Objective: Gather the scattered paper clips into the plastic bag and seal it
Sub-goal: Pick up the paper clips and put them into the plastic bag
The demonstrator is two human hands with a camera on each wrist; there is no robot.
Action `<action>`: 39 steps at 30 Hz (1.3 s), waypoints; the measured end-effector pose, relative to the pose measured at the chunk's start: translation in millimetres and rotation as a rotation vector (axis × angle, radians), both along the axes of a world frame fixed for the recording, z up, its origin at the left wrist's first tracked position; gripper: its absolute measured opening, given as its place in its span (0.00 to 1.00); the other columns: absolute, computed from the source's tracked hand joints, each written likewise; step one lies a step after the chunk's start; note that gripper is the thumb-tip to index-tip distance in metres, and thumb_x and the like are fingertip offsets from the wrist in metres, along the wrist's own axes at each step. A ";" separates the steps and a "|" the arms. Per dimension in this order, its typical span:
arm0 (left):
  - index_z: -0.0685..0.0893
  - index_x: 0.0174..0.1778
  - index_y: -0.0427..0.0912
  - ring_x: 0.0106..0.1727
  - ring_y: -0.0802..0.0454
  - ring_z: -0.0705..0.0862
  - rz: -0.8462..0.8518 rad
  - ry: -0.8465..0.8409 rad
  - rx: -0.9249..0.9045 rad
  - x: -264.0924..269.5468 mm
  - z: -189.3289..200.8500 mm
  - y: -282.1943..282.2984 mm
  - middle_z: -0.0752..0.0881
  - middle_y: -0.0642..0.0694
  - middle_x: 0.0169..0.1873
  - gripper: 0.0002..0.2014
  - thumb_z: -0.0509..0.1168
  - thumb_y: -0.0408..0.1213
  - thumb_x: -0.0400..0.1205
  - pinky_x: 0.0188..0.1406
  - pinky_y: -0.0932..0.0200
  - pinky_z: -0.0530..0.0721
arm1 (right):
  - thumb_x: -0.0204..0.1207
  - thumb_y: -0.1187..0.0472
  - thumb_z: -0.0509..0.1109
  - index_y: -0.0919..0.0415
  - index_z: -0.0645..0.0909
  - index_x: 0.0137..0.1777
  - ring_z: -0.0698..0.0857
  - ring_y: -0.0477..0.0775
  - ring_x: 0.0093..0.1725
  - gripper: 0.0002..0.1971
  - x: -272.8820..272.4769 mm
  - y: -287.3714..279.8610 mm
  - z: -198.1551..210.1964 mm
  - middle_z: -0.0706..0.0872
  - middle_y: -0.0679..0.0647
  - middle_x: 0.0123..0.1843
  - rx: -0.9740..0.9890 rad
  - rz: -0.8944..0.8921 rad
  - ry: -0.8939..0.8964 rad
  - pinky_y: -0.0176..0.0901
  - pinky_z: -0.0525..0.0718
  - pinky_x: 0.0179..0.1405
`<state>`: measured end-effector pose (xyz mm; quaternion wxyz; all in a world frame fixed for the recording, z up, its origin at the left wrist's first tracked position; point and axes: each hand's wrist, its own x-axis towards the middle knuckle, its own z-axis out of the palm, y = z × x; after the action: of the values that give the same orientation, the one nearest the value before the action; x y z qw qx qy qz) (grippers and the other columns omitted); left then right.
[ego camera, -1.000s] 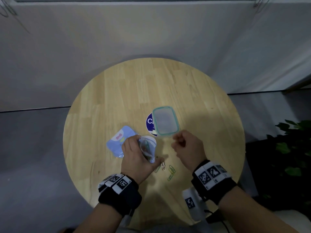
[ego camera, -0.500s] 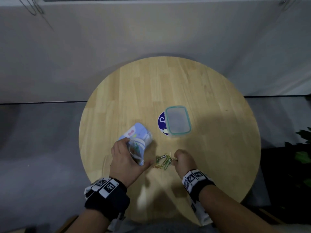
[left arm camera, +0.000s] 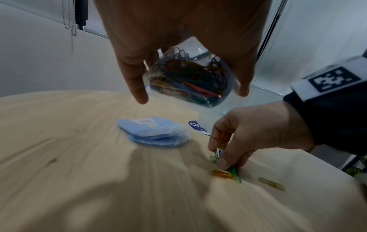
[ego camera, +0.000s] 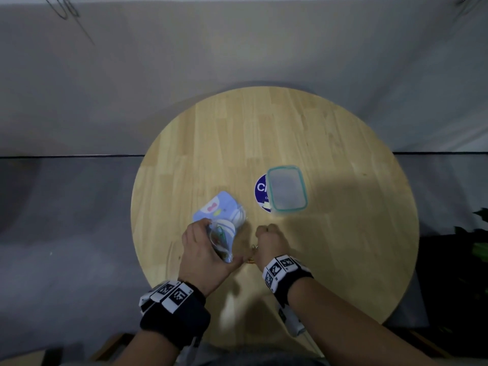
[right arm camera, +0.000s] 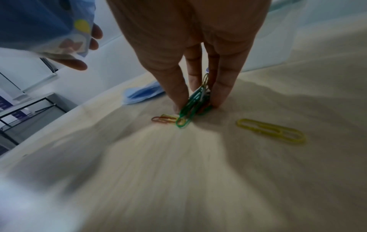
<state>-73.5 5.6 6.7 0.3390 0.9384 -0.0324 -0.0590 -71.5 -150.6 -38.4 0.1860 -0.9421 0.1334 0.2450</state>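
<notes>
Mostly done, judging by the fill: the plastic bag (left arm camera: 188,80) already carries a thick tangle of coloured clips and hangs off the table (ego camera: 343,159) in the left hand (ego camera: 203,257), thumb and fingers curled round its sides; its mouth is hidden, so open or sealed is unclear, likely open. From the table centre that hand sits at about 7 o'clock. Right hand (ego camera: 269,244), near 6 o'clock and just beside the left, is down on the wood with thumb and fingers (right arm camera: 222,87) pinched tight on a small bunch of paper clips (right arm camera: 195,102), mostly green, tips touching the table. Loose ones left: a reddish-orange clip (right arm camera: 163,120) touching the bunch, and a yellow clip (right arm camera: 272,131) lying flat, near but apart, on the wrist side of the fingers. No others show on the table. Remaining, as I read it: lift this bunch into the bag, fetch the last two, then press the seal. Off-task stuff: a stack of blue printed bags (ego camera: 219,210) at 8 o'clock, a clear lidded container (ego camera: 287,190) over a blue round sticker (ego camera: 260,191) near centre.
</notes>
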 end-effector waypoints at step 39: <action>0.69 0.52 0.42 0.46 0.47 0.68 -0.311 -0.243 -0.004 -1.1 -1.6 -65.9 0.72 0.45 0.43 0.35 0.75 0.50 0.53 0.46 0.57 0.69 | 0.63 0.78 0.71 0.69 0.88 0.46 0.87 0.57 0.35 0.12 25.5 -59.0 146.6 0.91 0.63 0.41 0.188 0.023 0.210 0.45 0.87 0.40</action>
<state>-74.6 -60.3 5.1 0.3213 0.9216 -0.2178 0.0031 -46.0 -209.6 108.2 0.2556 -0.8912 0.1178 0.3557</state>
